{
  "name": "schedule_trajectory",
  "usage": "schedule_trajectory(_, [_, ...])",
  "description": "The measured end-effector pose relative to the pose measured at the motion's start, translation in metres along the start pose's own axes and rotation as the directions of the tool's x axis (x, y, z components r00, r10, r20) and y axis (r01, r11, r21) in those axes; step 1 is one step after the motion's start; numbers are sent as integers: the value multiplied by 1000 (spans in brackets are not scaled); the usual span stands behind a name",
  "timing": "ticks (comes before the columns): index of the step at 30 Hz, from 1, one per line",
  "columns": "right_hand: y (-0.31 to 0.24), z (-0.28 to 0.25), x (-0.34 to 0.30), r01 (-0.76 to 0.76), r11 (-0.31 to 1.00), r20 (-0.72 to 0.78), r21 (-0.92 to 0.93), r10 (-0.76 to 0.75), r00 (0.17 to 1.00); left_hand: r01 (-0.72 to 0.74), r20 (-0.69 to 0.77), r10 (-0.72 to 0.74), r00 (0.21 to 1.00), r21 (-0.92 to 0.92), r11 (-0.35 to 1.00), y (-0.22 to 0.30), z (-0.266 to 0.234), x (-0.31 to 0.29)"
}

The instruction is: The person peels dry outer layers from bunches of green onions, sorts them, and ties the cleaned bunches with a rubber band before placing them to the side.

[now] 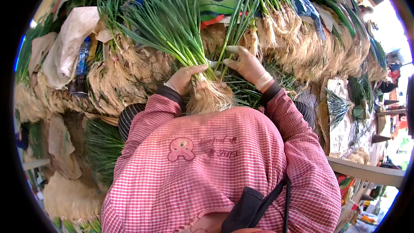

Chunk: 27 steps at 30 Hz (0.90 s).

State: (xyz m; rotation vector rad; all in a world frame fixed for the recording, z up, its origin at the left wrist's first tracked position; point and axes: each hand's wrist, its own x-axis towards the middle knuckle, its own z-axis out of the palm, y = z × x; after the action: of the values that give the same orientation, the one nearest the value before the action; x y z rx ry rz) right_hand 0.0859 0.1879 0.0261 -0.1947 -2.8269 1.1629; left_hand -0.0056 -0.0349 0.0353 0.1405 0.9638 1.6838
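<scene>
My left hand (pixel 183 79), in a thin pale glove, is closed round the lower stalks of a bunch of green garlic (pixel 174 34). The long leaves fan away from me, and the pale bulbs and stringy roots (pixel 211 99) hang toward my chest. At the right side of this bunch is my right hand (pixel 249 65), also gloved. Its thumb and taped index finger stretch toward a few upright garlic stalks (pixel 228 34), with a gap between the fingertips. The hand's other fingers are partly hidden.
More rooted garlic (pixel 123 69) lies in rows at left and right (pixel 310 56). A pale sack (pixel 71 45) and a blue-labelled bottle (pixel 82 60) are on the left. Loose leaves (pixel 243 88) lie below my hands. A tied green bundle (pixel 338 108) rests far right, beside a curved rail (pixel 366 170).
</scene>
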Motion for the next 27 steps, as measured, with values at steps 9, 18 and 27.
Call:
schedule_trajectory(9, [10,16,7,198,902,-98,-385,-253,962,89,-109,-75,991,131,987,6,6,-17])
schedule_trajectory(18, [87,-2,-24,-314,725,99,-613,465,880,46,-111,-32,993,119,992,-6,-31,-18])
schedule_trajectory(27, [-28,40,-6,122,984,292,-128,-80,953,154,-214,-101,972,249,956,-11,-29,-15])
